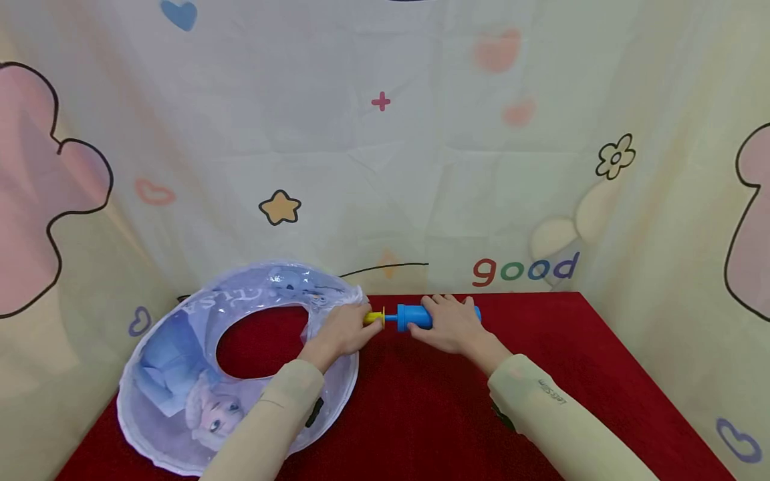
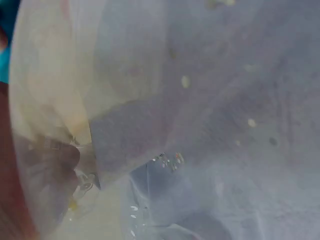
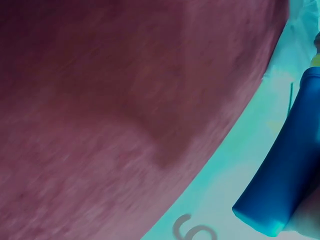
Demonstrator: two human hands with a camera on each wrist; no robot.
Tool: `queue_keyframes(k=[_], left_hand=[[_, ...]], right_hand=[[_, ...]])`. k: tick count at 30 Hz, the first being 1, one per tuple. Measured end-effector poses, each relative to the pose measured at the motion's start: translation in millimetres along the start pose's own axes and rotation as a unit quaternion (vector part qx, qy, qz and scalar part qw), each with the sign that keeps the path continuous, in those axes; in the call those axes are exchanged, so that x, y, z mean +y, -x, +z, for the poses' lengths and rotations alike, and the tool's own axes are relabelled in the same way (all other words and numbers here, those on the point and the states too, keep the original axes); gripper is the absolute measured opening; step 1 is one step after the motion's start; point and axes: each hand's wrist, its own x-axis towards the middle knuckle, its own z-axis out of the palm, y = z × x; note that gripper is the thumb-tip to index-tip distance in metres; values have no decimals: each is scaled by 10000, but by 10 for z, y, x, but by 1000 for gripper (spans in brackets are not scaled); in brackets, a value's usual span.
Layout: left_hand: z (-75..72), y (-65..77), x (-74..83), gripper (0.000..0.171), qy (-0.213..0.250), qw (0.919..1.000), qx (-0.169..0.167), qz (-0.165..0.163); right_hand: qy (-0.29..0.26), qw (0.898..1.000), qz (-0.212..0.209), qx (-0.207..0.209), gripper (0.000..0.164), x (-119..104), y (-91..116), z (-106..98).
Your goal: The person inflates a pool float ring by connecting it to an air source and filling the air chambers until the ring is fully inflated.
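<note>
A blue hand pump [image 1: 412, 316] lies level between my two hands, with a thin blue rod joining its barrel to a yellow end piece [image 1: 373, 318]. My left hand [image 1: 341, 329] grips the yellow piece beside the edge of a swim ring. My right hand [image 1: 452, 325] wraps over the blue barrel. The swim ring [image 1: 171, 357], clear and pale purple with a cartoon figure, stands tilted under my left forearm and looks puffed out. In the left wrist view its clear film [image 2: 210, 110] fills most of the picture. The right wrist view shows the barrel [image 3: 282, 175] at the right edge.
A red cloth [image 1: 421, 407] covers the table. Behind and at both sides hangs a pale printed curtain [image 1: 337, 120] with hearts, a star and the word good. Dark bits show beside the left sleeve [image 1: 273, 407] and under the right sleeve [image 1: 553, 407].
</note>
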Motion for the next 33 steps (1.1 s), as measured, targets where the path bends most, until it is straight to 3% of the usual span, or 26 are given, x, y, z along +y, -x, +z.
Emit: queue_keyframes(k=[11,16,26,33], left_hand=[[-97,107,-177,22,-27,10000,-86,14],[-104,132,-211,22,-157,9998,-85,-14],[-108,153,-155,24,-481,9986,-190,-66],[-55,109,-50,24,-396,9991,-148,24]], right_hand=[[-60,9999,80,76,61,584,250,-15],[-55,9998,131,144,63,733,316,-31],[-66,9997,-16,240,57,671,308,27],[-149,9996,-165,199,57,403,246,-15]])
